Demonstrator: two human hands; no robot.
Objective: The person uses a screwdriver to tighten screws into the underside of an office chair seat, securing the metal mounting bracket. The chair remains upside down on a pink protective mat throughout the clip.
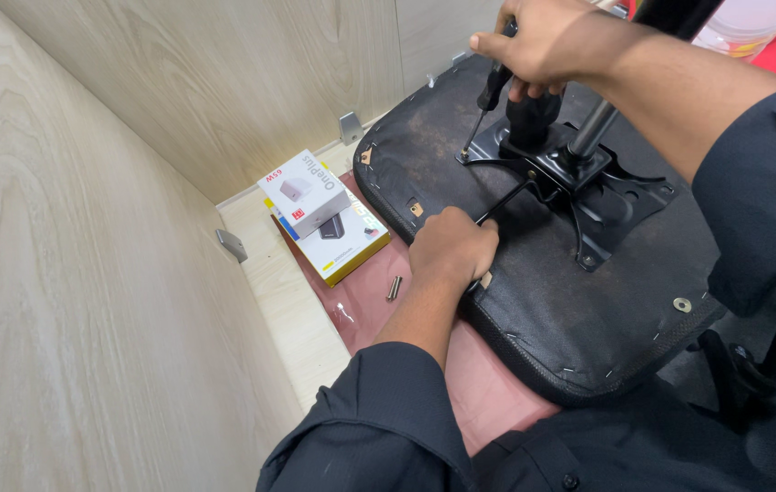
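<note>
Head view: at nine o'clock two small cardboard boxes are lying stacked, out of our way. Our left hand, fingers curled shut, is pinning the upturned black fabric chair seat steady. At twelve o'clock our right hand is gripping a black-handled screwdriver, tip on the black metal bracket.

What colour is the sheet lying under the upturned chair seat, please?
Dusty pink sheet, clearest in the head view, beneath the black seat.
</note>
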